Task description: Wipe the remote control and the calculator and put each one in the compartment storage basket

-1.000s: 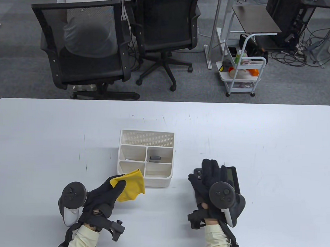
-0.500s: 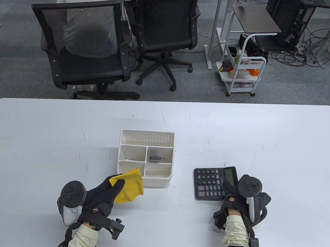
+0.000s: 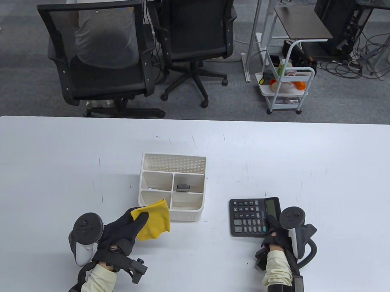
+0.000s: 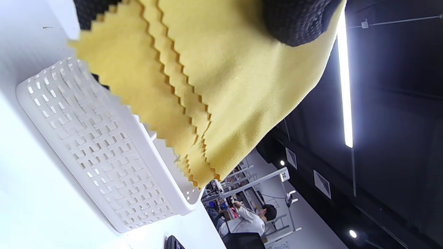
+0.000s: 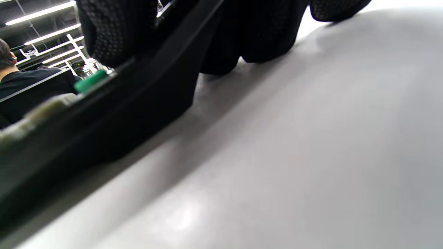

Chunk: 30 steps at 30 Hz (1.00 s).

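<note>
While the yellow cloth (image 3: 154, 219) is pinched ready in the left hand (image 3: 123, 228), beside the storage basket (image 3: 171, 187), the calculator (image 3: 254, 216) on the counter (image 3: 195, 142) is gripped at its near corner by the right hand (image 3: 275, 231), apparently for lifting and wiping.

Black knit sensor gloves, pale yellow sleeves

Left hand (image 3: 121, 228) and right hand (image 3: 275, 233) each carry a round-headed dark tracker with white handle; black wrist brackets.
</note>
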Tool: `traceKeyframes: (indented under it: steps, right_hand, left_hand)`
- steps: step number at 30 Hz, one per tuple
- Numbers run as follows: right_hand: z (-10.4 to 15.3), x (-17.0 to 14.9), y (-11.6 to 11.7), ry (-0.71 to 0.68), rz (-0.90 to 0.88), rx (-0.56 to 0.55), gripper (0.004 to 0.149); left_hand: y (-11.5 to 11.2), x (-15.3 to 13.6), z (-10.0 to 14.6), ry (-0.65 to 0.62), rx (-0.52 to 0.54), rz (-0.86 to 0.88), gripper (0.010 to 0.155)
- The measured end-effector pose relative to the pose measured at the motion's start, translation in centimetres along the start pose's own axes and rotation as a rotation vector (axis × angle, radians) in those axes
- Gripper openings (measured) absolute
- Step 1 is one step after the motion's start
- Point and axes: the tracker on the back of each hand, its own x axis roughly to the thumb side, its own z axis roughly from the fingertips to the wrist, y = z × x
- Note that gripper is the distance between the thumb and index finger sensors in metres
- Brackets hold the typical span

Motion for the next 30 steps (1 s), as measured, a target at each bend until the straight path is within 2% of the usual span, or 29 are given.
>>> traceKeyframes:
  steps: [4, 11, 13, 15, 19, 22, 30]
  right_hand:
    - [0.2, 0.0, -0.5, 0.016, -0.064, 0.058, 0.054]
    - [1.3, 0.4, -0.8, -0.010, -0.351, 0.063, 0.048]
    - [1.5, 0.5, -0.7, -0.073, -0.454, 0.037, 0.047]
    - [1.7, 0.7, -0.7, -0.078, -0.523, 0.045, 0.048]
    - [2.2, 1.1, -1.1, -0.103, -0.524, 0.001, 0.049]
    - [2.7, 1.4, -1.7, -0.123, -0.637, 0.002, 0.049]
    - [5.3, 4.1, -4.2, -0.314, -0.906, 0.049, 0.050]
  left_hand:
    - [0.0, 0.0, 0.0, 0.001, 0.001, 0.003, 0.040]
    - [0.0, 0.0, 0.1, 0.009, -0.001, 0.001, 0.040]
    - [0.1, 0.0, 0.1, 0.012, 0.003, 0.005, 0.040]
    - [0.1, 0.0, 0.2, 0.013, 0.005, 0.003, 0.041]
    - [0.3, -0.1, 0.3, 0.018, 0.009, 0.004, 0.040]
    - [0.6, -0.1, 0.3, 0.029, 0.031, 0.014, 0.040]
    - [0.9, 0.4, 0.7, 0.039, 0.074, -0.011, 0.041]
